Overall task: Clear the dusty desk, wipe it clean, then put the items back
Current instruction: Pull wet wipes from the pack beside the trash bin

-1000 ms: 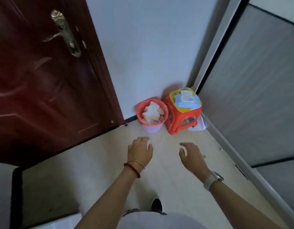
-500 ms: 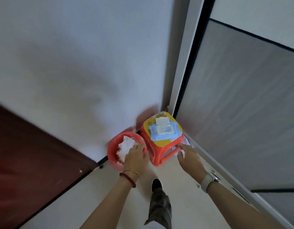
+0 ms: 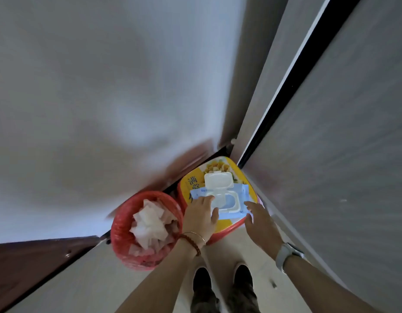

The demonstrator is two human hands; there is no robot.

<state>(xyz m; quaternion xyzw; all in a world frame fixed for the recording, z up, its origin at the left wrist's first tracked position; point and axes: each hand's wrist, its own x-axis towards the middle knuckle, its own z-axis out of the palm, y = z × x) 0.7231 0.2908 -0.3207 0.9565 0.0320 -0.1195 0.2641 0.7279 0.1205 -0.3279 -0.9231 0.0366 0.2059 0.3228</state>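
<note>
Soft, light wipes pack (image 3: 229, 201) with lid (image 3: 218, 180) flipped open, likely floppy; left hand (image 3: 201, 216) flat on it steadying, right hand (image 3: 259, 220) fingers loosely spread, empty, beside the opening.

We seem to be in a home's room corner: a tiled floor (image 3: 150, 288) meets a white wall (image 3: 105, 86) beside a dark wooden door (image 3: 19, 263). A red wastebasket (image 3: 127, 240) of used tissues and a small plastic stool (image 3: 227, 227) suggest household living.

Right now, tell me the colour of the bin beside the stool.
Red, with white crumpled wipes inside; the bin shows best in the head view.
</note>
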